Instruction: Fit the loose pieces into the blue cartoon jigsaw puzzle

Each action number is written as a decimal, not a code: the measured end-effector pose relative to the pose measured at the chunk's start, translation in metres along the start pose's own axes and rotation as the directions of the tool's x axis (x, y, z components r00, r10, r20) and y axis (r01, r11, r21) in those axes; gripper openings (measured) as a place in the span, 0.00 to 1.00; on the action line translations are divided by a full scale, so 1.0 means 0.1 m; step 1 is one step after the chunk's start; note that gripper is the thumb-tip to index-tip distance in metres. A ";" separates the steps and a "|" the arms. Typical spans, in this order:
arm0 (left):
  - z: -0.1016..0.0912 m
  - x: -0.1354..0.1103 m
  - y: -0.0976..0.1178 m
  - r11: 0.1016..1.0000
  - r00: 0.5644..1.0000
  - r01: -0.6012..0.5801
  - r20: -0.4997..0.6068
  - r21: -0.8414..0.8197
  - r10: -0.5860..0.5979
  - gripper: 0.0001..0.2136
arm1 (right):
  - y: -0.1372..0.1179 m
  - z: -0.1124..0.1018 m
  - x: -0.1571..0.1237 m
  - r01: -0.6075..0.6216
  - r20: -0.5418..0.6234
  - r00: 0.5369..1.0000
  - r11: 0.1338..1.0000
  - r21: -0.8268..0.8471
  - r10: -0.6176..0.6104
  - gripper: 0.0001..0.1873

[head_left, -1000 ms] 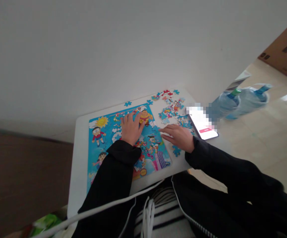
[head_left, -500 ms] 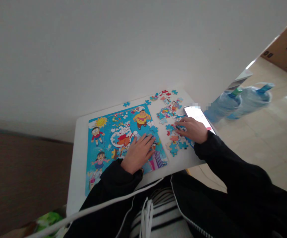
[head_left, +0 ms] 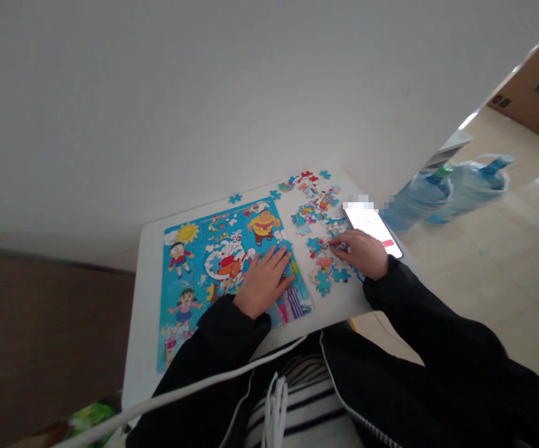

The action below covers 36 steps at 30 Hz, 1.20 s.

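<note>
A blue jigsaw puzzle point(head_left: 185, 249) with cartoon figures lies on the white table, partly assembled. Flat across its right half rests my left hand point(head_left: 264, 283), fingers stretched out, covering part of the picture. My right hand point(head_left: 361, 252) is over the loose jigsaw pieces point(head_left: 324, 283) to the right of the puzzle. Thumb and index finger are pinched at a small jigsaw piece in that pile; the fingertips hide most of it. More loose pieces point(head_left: 306, 214) spread toward the back of the table.
A lit phone point(head_left: 372, 225) lies beside my right hand at the table's point(head_left: 145, 298) right edge. A wall point(head_left: 232, 112) rises behind the table. Large water bottles point(head_left: 474, 186) and a cardboard box point(head_left: 537, 93) are on the floor at right. A white cord point(head_left: 204, 377) crosses in front of me.
My right hand has drawn its fingers closer together over the loose pieces, uncovering more of the phone. My left hand stays on the puzzle, nearly unmoved. The view has shifted slightly.
</note>
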<state>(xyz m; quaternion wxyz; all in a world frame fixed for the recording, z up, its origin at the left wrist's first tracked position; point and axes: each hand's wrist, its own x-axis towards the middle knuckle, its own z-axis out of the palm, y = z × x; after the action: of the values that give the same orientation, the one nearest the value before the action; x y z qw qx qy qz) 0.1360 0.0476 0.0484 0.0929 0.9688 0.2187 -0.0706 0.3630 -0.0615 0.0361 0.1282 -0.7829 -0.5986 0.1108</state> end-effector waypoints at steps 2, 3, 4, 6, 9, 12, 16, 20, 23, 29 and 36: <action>0.01 -0.04 -0.02 1.000 1.000 0.015 -0.011 -0.012 -0.016 0.22 | 0.01 0.02 -0.03 0.005 -0.040 0.999 1.000 -0.021 -0.006 0.11; 0.01 -0.07 -0.03 1.000 1.000 0.020 -0.023 -0.017 -0.020 0.21 | 0.01 0.04 -0.03 0.020 -0.063 0.998 0.999 -0.032 -0.022 0.11; 0.01 -0.10 -0.04 1.000 0.999 0.019 -0.037 -0.022 -0.020 0.20 | 0.02 0.05 -0.04 0.043 -0.082 0.996 0.998 -0.040 -0.047 0.11; 0.00 -0.15 -0.05 0.999 0.998 0.006 -0.068 -0.036 -0.009 0.18 | 0.02 0.07 -0.03 0.085 -0.099 0.991 0.995 -0.044 -0.089 0.11; 0.01 -0.19 -0.05 0.998 0.995 -0.022 -0.100 -0.062 0.016 0.15 | -0.01 0.10 -0.02 0.115 -0.074 0.991 0.993 -0.014 -0.116 0.12; 0.02 -0.20 -0.04 0.996 0.992 -0.043 -0.122 -0.074 0.033 0.14 | -0.06 0.06 -0.01 0.150 -0.035 0.988 0.987 0.055 -0.149 0.12; 0.03 -0.23 -0.01 0.995 0.989 -0.070 -0.133 -0.074 0.059 0.13 | -0.01 -0.08 0.06 0.066 -0.111 0.992 0.998 -0.005 -0.066 0.15; 0.03 -0.26 0.01 0.994 0.992 -0.060 -0.113 -0.091 0.049 0.12 | 0.10 -0.16 0.16 0.004 -0.111 0.994 0.994 -0.110 -0.016 0.17; 0.02 -0.27 0.02 0.993 0.994 -0.054 -0.105 -0.108 0.043 0.12 | 0.09 -0.10 0.17 0.084 -0.014 0.996 0.985 -0.152 -0.087 0.15; -0.07 -0.22 0.06 0.995 0.995 -0.073 -0.080 -0.074 0.067 0.15 | -0.10 -0.09 0.11 0.225 0.104 0.972 0.965 -0.137 -0.211 0.14; -0.23 0.07 0.17 0.994 0.994 -0.105 -0.029 -0.011 0.105 0.22 | -0.13 -0.22 0.30 0.267 0.149 0.960 0.937 -0.223 -0.238 0.17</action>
<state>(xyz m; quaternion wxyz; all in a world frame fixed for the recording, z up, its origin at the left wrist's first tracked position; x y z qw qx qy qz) 0.1521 0.0403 0.0717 0.0996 0.9792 0.1691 -0.0506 0.3665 -0.0313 0.0604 0.0094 -0.7011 -0.7099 0.0666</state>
